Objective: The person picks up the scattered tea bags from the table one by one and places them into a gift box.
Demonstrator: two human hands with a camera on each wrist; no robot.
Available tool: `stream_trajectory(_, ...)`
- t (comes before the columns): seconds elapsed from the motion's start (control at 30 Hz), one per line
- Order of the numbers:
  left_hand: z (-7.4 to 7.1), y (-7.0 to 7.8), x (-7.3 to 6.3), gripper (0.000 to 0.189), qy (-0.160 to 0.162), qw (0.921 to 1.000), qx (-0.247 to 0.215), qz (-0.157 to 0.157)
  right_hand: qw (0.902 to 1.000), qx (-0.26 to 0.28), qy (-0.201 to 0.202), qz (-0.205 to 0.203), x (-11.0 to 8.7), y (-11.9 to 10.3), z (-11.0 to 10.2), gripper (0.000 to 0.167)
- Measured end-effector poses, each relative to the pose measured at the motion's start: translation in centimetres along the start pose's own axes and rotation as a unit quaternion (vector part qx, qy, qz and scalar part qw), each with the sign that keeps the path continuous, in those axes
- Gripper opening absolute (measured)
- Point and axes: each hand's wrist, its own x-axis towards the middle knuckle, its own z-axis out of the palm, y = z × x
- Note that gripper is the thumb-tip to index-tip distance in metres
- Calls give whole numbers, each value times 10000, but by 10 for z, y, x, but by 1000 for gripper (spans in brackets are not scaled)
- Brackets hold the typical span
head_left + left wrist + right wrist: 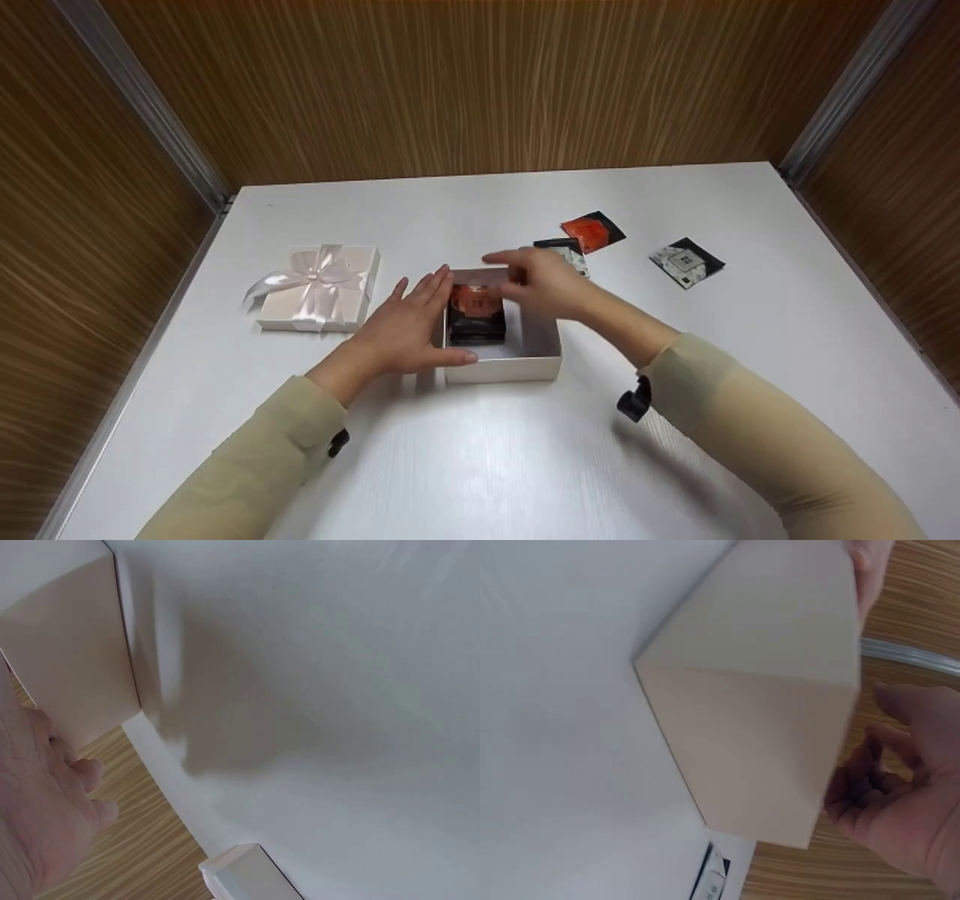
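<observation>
An open pale box (pixel 504 370) stands mid-table, with dark sachets bearing an orange patch (pixel 480 330) stacked along the left side inside it. My left hand (pixel 405 330) rests against the box's left wall, fingers extended along it and thumb lying over the front rim. Over the box's back right part is my right hand (pixel 551 281), slightly blurred, its index finger stretched out to the left. In the right wrist view the right hand (pixel 907 787) has its other fingers loosely bent and nothing between them, beside the box wall (pixel 742 742).
On the left lies a pale lid (pixel 289 304) tied with a satin ribbon bow (pixel 315 279). Behind the right hand are an orange-and-black sachet (pixel 592 234) and a black-and-white one (pixel 577 259), partly hidden. Another black-and-white sachet (pixel 686 262) lies farther right. Wood-grain panels (pixel 495 90) enclose the table.
</observation>
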Motion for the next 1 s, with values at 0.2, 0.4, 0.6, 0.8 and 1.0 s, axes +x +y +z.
stream_trajectory(0.2, -1, 1, 0, 134, 3, 10000, 1, 3, 9936, 568, 972, 86, -11, 17, -41, 48)
stream_trajectory(0.4, -3, 3, -1, 133, -20, 10000, -10, -33, 9796, 607, 1838, 541, -29, 52, -83, 53)
stream_trajectory(0.6, -3, 3, -1, 134, -30, 10000, -52, -48, 9647, 549, 2267, 1226, -55, 94, -114, 59)
stream_trajectory(0.8, -3, 3, -1, 134, -10, 10000, -30, -56, 9529, 561, 2238, 1970, -84, 139, -127, 75)
stream_trajectory(1.0, -3, 4, -1, 134, -58, 9999, 10, -95, 9414, 788, 2111, 2510, -108, 181, -127, 88)
